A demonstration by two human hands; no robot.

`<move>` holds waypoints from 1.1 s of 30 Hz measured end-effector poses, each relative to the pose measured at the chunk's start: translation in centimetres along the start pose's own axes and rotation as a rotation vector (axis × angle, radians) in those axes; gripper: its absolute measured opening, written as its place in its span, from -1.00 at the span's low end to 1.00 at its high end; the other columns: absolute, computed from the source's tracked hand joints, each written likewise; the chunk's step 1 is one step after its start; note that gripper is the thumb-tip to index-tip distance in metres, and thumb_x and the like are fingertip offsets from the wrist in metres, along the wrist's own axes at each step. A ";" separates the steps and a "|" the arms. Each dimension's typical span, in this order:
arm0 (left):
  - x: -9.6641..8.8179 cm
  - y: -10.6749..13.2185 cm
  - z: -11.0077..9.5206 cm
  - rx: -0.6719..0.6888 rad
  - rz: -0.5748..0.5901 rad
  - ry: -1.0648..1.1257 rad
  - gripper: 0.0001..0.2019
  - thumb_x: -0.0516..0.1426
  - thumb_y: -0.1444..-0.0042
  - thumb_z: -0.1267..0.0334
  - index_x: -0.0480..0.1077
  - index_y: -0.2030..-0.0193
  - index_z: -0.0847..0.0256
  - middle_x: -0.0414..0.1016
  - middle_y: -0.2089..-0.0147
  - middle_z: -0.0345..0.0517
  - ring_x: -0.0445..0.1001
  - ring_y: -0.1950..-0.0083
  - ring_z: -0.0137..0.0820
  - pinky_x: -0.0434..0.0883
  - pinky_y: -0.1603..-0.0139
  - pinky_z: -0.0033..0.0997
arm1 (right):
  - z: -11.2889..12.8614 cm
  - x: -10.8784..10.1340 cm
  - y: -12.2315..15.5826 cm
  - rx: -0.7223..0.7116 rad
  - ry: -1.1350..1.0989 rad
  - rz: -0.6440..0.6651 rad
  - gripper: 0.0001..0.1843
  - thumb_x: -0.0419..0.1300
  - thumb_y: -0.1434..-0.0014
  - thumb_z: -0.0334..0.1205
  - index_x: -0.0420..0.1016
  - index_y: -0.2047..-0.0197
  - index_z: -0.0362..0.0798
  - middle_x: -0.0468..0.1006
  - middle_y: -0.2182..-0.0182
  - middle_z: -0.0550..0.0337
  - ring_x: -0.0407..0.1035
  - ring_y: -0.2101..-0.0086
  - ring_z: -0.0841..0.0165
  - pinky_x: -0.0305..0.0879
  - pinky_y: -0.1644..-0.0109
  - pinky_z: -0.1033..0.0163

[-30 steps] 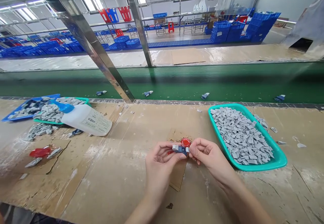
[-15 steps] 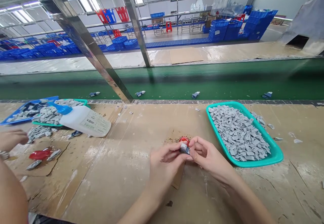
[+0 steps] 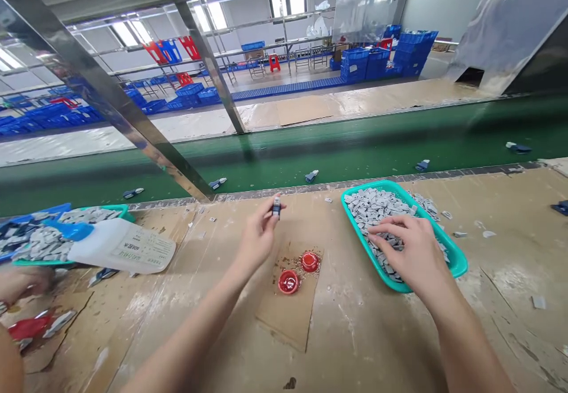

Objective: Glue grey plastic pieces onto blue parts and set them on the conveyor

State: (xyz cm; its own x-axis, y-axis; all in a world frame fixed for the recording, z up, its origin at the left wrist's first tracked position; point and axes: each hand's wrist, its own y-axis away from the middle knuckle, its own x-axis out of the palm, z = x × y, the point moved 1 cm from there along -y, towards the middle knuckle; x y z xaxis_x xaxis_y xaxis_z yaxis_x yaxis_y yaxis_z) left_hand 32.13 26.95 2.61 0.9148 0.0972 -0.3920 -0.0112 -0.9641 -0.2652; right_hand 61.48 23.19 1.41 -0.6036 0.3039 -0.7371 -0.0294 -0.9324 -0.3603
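My left hand pinches a small dark-blue and grey plastic part near the belt's edge. Over a teal basket heaped with small grey plastic pieces hovers my right hand, its thumb and fingers apart and nothing visible in them. Between my arms, two small round red dishes with something wet and shiny in them sit on a cardboard piece, with crumbs scattered around them.
Similar blue-grey parts lie along the green belt ahead. At left stand a white bottle with a blue nozzle and baskets of parts. A co-worker's hand works beside a red blob. A metal post slants across.
My hands have come apart: the left moved forward with the part toward the belt, the right moved over the teal basket. Both red dishes now show. The view has shifted and tilted.
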 end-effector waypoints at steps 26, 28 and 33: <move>4.4 -14.6 5.3 -0.029 0.176 -0.753 -0.80 0.12 -0.01 0.52 0.46 0.20 0.35 0.37 0.09 0.19 0.39 0.03 -0.11 0.36 0.01 -0.14 | 2.9 -0.5 -0.3 0.021 -0.241 0.080 -0.71 0.07 -0.27 -0.16 0.45 -0.03 0.06 0.45 0.22 0.09 0.36 0.28 0.25 0.32 0.31 0.20; 4.0 -14.0 4.7 -0.032 0.160 -0.686 -0.77 0.10 -0.02 0.52 0.45 0.17 0.33 0.37 0.08 0.17 0.41 0.05 -0.14 0.37 0.01 -0.15 | 3.9 -0.3 0.2 -0.046 -0.334 0.081 -0.74 0.05 -0.27 -0.20 0.52 0.05 0.07 0.46 0.22 0.08 0.39 0.26 0.25 0.33 0.25 0.19; 2.0 -8.3 1.2 0.000 0.104 -0.451 -0.73 0.07 -0.15 0.33 0.34 0.00 0.25 0.43 0.00 0.07 0.46 0.05 -0.28 0.47 0.09 -0.31 | 6.1 1.7 1.9 0.196 -0.662 0.165 -0.86 0.21 -0.17 -0.15 0.59 0.30 0.05 0.61 0.28 0.15 0.49 0.26 0.22 0.41 0.15 0.15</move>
State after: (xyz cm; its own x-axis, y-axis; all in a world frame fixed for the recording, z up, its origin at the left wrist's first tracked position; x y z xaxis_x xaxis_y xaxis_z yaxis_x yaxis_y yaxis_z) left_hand 33.54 35.41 2.98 0.6415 0.0979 -0.7608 -0.0934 -0.9745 -0.2041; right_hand 55.56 20.70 2.97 -0.9681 0.0306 -0.2486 -0.0010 -0.9930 -0.1183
